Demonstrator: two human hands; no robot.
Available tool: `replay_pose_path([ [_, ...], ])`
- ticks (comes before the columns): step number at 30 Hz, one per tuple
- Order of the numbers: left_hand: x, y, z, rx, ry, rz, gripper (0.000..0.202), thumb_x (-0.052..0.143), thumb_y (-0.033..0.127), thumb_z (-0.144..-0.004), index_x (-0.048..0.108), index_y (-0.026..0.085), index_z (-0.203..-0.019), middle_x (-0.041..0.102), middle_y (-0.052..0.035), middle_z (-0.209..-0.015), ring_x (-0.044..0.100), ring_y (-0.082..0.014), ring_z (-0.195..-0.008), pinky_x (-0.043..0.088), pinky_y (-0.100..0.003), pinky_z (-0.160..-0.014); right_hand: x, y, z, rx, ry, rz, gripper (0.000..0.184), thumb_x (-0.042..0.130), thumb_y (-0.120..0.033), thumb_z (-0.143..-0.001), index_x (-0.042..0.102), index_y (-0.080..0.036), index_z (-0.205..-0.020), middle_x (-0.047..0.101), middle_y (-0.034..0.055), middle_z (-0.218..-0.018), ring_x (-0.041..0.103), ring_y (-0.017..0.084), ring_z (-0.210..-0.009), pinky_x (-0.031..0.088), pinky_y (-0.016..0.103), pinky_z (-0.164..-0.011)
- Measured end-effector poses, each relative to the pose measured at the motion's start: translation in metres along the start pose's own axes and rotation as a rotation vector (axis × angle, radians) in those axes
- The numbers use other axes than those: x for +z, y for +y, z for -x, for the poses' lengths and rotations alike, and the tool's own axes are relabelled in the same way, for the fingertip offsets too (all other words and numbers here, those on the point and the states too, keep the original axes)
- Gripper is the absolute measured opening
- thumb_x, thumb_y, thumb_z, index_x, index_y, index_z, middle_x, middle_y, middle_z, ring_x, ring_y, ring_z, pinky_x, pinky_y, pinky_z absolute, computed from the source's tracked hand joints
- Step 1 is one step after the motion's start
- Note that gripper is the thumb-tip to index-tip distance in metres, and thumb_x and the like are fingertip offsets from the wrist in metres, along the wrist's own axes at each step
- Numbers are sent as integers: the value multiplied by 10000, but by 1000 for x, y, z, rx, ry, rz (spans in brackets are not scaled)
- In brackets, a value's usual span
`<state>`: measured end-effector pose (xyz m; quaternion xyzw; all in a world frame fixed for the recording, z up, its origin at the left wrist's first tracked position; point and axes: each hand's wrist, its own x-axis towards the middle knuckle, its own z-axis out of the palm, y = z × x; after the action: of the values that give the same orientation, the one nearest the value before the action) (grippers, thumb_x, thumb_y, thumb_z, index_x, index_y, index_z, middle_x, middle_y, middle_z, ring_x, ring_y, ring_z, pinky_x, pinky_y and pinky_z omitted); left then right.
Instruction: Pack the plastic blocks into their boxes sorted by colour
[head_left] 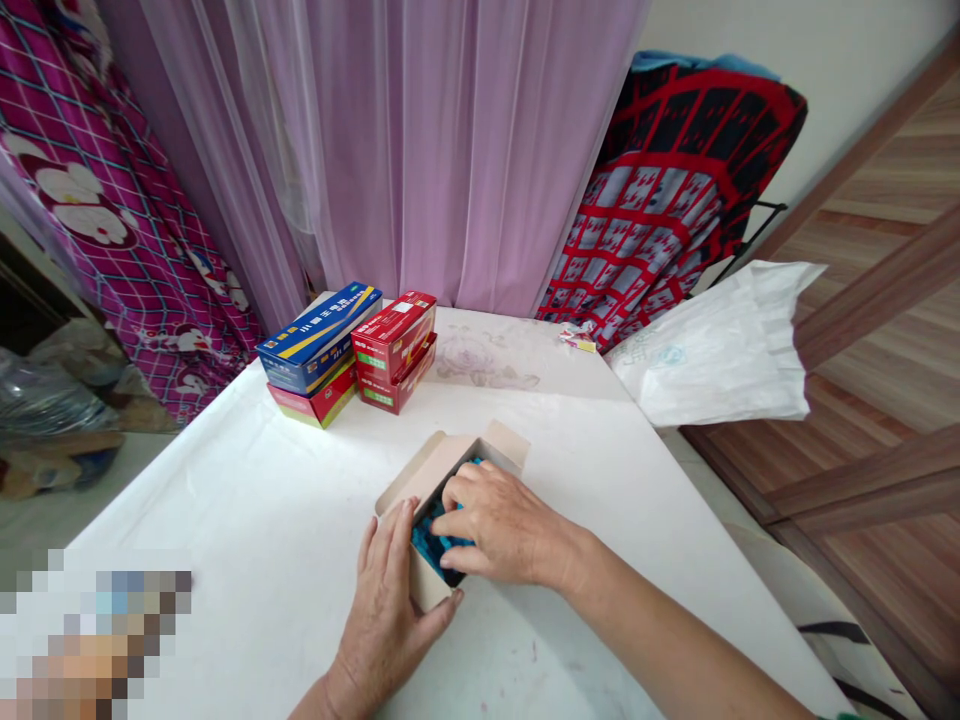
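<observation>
An open cardboard box with its pale flaps folded out lies in the middle of the table. Small bright-blue and black pieces fill it; their kind is not clear. My left hand grips the box's near end, thumb at the near corner and fingers along the left side. My right hand reaches into the box from the right. Its fingers are bent down onto the blue pieces, and the fingertips are partly hidden among them.
A blue box rests on a red-and-green box at the back left. Beside them stand two stacked red boxes. A small wrapper lies near the back right edge, by a white bag. A pixelated patch covers the lower left.
</observation>
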<state>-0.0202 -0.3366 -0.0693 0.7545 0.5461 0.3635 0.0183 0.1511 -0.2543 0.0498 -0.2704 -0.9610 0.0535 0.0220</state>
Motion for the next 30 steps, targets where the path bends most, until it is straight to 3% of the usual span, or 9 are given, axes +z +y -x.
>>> replay_pose_path([
  [11,1,-1,0,24,33,-27,879,570,448,-860,113,119,-1536,493,-211,-1426,467,-319,-1326,376,-535,-1093,7,-4,-11,-88,-12,-18,131,626,-302,-868,709,-252,-957,633,14,-963,486,183,-940,319,325,-755],
  [20,0,-1,1,5,13,17,904,586,440,-853,88,130,-1541,495,-202,-1432,459,-309,-1339,346,-541,-1117,2,4,-5,-97,-29,13,200,653,-399,-845,716,-222,-914,645,26,-920,508,192,-928,335,328,-754],
  [25,0,0,0,8,29,8,906,582,458,-854,85,142,-1543,499,-201,-1428,466,-312,-1333,353,-543,-1109,3,-4,-10,-2,-69,51,197,642,-353,-833,702,-191,-926,687,52,-876,561,208,-869,350,327,-690],
  [30,1,-2,1,19,27,-2,901,583,447,-853,102,114,-1538,483,-219,-1431,468,-321,-1325,354,-542,-1108,1,-17,-15,211,-59,-128,219,613,-201,-771,677,-192,-980,731,46,-909,632,192,-800,377,293,-650],
])
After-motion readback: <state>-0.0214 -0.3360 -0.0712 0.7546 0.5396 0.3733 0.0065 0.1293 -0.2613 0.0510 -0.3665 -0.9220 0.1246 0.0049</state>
